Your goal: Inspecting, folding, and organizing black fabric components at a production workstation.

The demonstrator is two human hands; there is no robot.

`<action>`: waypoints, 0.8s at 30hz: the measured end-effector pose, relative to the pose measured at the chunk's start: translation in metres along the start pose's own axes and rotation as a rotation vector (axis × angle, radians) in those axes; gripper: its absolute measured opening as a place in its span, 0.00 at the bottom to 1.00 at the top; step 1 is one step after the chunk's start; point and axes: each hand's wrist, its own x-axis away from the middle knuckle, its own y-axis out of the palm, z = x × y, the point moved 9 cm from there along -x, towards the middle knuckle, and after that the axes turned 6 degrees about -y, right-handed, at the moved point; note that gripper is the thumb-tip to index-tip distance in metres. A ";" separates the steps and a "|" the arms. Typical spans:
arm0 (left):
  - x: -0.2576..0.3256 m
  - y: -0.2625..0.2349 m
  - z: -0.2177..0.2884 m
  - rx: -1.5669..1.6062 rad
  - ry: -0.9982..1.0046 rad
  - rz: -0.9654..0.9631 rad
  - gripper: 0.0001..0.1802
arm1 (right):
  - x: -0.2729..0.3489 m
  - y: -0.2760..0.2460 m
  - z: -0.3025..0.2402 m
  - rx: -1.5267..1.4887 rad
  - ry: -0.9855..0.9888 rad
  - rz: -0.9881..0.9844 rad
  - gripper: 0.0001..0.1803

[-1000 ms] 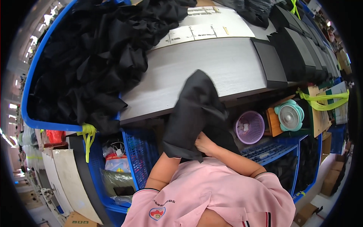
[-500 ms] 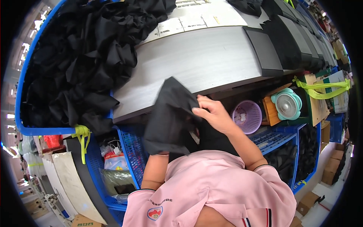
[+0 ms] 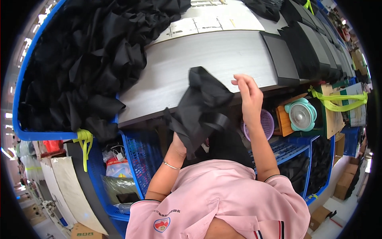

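Note:
A crumpled piece of black fabric (image 3: 201,97), perhaps a sewn pouch, hangs in the air in front of my body, over the table's near edge. My left hand (image 3: 179,144) supports it from below. The cloth covers those fingers, so only the wrist and the heel of the hand show. To the right of the fabric and apart from it, my right hand (image 3: 250,95) is raised, empty, its fingers loosely bent. A big heap of similar black fabric (image 3: 87,67) fills the blue bin (image 3: 47,137) on the left.
Before me lies a grey-white table (image 3: 211,51) with a marked white board (image 3: 215,22) on it. Flat black-and-grey pieces (image 3: 280,57) are stacked at its right. Below stand a purple basket (image 3: 260,125), a turquoise fan (image 3: 301,114) and blue crates (image 3: 137,163).
My right hand has let go of the fabric and moved up and right. The fabric has swung right and upward, and my left wrist has come out from under it.

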 end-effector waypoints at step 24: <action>-0.001 -0.012 -0.003 -0.253 0.024 -0.025 0.30 | 0.034 0.026 -0.012 0.441 -0.309 -0.377 0.10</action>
